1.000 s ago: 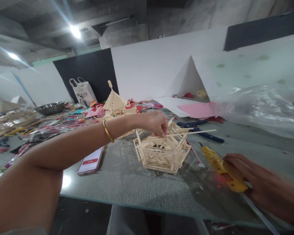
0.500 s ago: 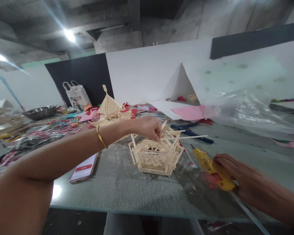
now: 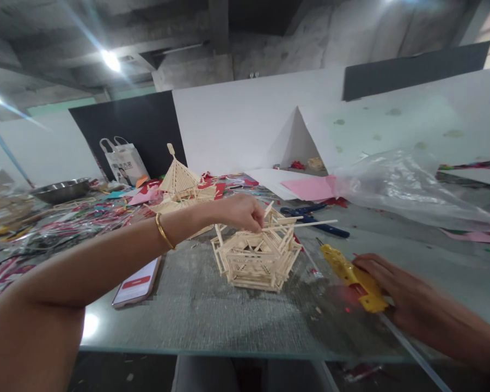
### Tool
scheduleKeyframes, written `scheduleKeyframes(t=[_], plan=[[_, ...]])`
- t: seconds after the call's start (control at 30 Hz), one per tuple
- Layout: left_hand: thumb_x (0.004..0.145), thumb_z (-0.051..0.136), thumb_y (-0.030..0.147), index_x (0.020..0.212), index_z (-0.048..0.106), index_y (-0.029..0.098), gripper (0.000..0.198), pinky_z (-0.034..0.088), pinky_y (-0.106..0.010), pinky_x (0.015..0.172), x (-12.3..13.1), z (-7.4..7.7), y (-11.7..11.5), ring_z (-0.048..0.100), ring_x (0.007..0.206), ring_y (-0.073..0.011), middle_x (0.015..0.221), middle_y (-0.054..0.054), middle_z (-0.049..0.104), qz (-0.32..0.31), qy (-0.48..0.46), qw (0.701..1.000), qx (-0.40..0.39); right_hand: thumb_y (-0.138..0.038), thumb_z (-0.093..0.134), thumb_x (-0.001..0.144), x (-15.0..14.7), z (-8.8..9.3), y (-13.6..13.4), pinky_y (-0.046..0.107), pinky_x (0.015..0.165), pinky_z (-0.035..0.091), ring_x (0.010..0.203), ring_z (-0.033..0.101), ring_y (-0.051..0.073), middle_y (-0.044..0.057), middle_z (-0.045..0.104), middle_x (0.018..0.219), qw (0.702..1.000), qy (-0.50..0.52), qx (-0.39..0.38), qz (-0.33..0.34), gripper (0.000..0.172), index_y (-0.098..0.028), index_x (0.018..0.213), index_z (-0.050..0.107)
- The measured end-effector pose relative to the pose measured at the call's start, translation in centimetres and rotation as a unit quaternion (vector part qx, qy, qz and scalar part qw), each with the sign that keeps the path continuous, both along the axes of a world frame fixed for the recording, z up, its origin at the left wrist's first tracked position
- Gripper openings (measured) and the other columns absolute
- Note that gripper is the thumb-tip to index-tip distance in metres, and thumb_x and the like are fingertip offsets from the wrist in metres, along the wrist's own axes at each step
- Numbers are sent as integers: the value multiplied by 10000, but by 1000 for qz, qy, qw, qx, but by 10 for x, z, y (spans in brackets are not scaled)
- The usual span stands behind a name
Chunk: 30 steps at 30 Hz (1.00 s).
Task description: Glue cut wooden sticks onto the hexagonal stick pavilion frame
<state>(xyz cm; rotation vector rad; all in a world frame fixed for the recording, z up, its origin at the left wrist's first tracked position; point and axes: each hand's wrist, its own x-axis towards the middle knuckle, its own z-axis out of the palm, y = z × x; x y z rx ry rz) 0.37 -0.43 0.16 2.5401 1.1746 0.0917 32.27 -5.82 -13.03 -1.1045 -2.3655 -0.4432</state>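
My left hand is closed in a pinch on a thin wooden stick that lies across the top of a hexagonal stick-built frame on the glass table. A gold bangle circles the left wrist. My right hand lies flat over the rear of a yellow glue gun resting on the table to the right of the frame; its fingers curl loosely on the gun.
A phone lies left of the frame. A finished stick roof model stands behind. Blue scissors, pink paper, a crumpled plastic sheet, a metal bowl, a paper bag and coloured scraps surround them.
The view has shifted slightly, so everything sits a little lower and leftward. Both hands keep the same positions relative to the frame and glue gun.
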Motion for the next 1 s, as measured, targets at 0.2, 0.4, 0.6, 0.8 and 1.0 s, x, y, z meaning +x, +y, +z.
scheduleKeyframes(t=[0.2, 0.4, 0.6, 0.8, 1.0], plan=[[645, 573, 265, 739, 698, 159, 188, 322, -242, 547, -2, 5, 6, 492, 586, -105, 615, -3, 609, 13, -61, 998, 32, -199, 379, 750, 13, -7, 2, 317, 707, 518, 862, 621, 217, 130, 596, 1021, 999, 1, -49, -4, 290, -175, 1012, 500], [649, 616, 304, 741, 693, 151, 195, 343, -249, 571, 18, 17, -1, 462, 572, -95, 607, 1, 582, 46, -134, 990, 27, -184, 387, 757, 20, 7, 21, 286, 677, 438, 712, 544, 176, 103, 546, 836, 977, -69, -194, -52, 189, -114, 860, 529], [626, 649, 269, 750, 681, 137, 184, 408, -257, 647, 46, 21, -1, 512, 630, -103, 637, -11, 597, 100, -225, 969, -27, -184, 438, 744, 24, 30, 58, 185, 666, 390, 724, 528, 117, 36, 593, 838, 960, -112, -257, -7, 228, -116, 865, 619], [622, 671, 272, 717, 666, 140, 162, 397, -243, 635, 51, 14, 20, 467, 592, -80, 601, 9, 570, 109, -292, 948, -59, -398, 457, 813, 28, 55, 109, 231, 737, 433, 850, 581, 171, 112, 620, 1001, 962, -121, -245, -28, 477, -71, 1138, 579], [630, 681, 225, 710, 652, 145, 117, 385, -236, 624, 54, 7, 37, 460, 577, -65, 603, 15, 568, 119, -359, 919, -107, -522, 635, 676, -11, 60, 190, 319, 799, 429, 950, 570, 278, 144, 625, 1033, 953, -169, -248, -39, 544, -103, 1023, 656]])
